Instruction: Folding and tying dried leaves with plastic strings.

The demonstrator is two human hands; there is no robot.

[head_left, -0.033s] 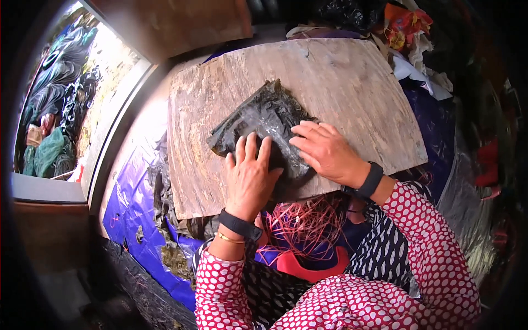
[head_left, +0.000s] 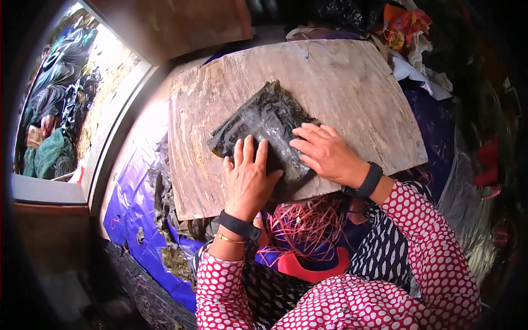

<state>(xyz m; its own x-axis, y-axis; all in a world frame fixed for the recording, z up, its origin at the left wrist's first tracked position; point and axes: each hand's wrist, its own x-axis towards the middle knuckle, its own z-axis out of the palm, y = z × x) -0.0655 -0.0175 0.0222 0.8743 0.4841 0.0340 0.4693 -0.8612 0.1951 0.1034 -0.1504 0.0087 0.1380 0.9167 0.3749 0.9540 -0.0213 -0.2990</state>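
Note:
A dark, crinkled plastic sheet (head_left: 273, 116), folded into a rough square, lies tilted on a worn wooden board (head_left: 341, 82). Over its near left part rests my left hand (head_left: 248, 179), flat, with the fingers spread. My right hand (head_left: 334, 154) lies across the right edge of the sheet, its fingers stretched out and slightly bent. Neither hand grips anything. The hands cover part of the sheet's near side.
Below the board's near edge is a tangle of pink strings (head_left: 305, 228) beside a red curved object (head_left: 313, 269). Blue-purple plastic sheeting (head_left: 140, 220) spreads at left. Crumpled bags (head_left: 407, 27) sit at the far right. Coiled nets (head_left: 52, 110) show through the opening at left.
My left hand has shifted very slightly down and left. The right hand and the plastic sheet look almost the same.

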